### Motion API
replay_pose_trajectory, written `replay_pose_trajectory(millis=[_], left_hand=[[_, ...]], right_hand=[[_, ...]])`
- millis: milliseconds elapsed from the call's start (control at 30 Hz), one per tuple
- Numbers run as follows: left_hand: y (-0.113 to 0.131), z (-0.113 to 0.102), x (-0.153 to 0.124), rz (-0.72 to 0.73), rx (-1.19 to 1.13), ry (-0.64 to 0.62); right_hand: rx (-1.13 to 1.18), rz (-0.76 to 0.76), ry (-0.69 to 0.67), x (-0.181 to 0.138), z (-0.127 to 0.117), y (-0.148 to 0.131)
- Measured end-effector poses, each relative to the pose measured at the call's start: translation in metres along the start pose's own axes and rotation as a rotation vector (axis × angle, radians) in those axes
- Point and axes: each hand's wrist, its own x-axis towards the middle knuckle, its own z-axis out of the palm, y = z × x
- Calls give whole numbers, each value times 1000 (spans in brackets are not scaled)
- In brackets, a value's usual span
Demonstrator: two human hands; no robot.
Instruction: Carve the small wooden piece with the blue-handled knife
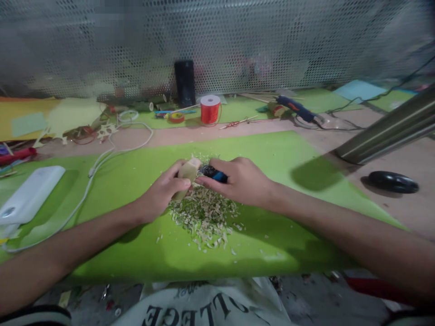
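My left hand (166, 191) is closed around a pale wooden piece (186, 174), holding it tilted above the green mat (278, 226). My right hand (239, 180) grips a knife with a blue and black handle (215, 174), its front end against the top of the wood. The blade itself is hidden between wood and fingers. Under both hands lies a heap of light wood shavings (204, 215) spread over the mat.
A white power bank (29, 194) with a white cable (102, 160) lies at left. A red thread spool (210, 109), tape roll (176, 117), dark phone (185, 83) and blue glue gun (297, 108) stand at the back. A black mouse (393, 181) and metal bar (390, 131) are at right.
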Motion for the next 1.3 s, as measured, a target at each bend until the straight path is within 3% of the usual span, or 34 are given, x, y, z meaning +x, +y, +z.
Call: replay_pose_trajectory(millis=[167,367,600,900,1300], left_hand=[[-7,-3,4,91,-26,-35],[5,5,-4,248,205,-56],[0,15,-5,615,377,-102],[-4,15,-3,705,510,-158],[-12,16,-4,813,765,-46]], right_hand=[[234,18,-1,0,-1,0],[306,-4,4,-1,-2,0],[272,-190,88,-8,7,2],[228,-353,114,-11,10,5],[-79,-477,240,-9,16,8]])
